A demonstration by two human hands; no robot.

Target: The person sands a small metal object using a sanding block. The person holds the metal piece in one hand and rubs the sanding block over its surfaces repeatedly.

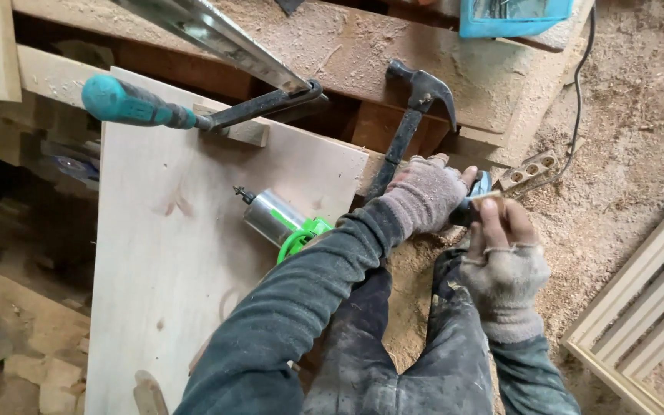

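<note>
Grey fingerless gloves on both hands: left hand (424, 192) and right hand (505, 257) meet over a small blue-and-black tool (474, 198), both closed around it, just right of the plywood panel (170, 253); what kind of tool it is I can't tell. Green-and-silver power tool (280, 223) lies on the panel just left of the left forearm, long axis running up-left with the bit end pointing away, so the left hand is nearer. Claw hammer (413, 115) leans just above the left hand, teal-handled bar clamp (194, 104) pins the panel's top edge, sawdust floor (624, 154) all round.
</note>
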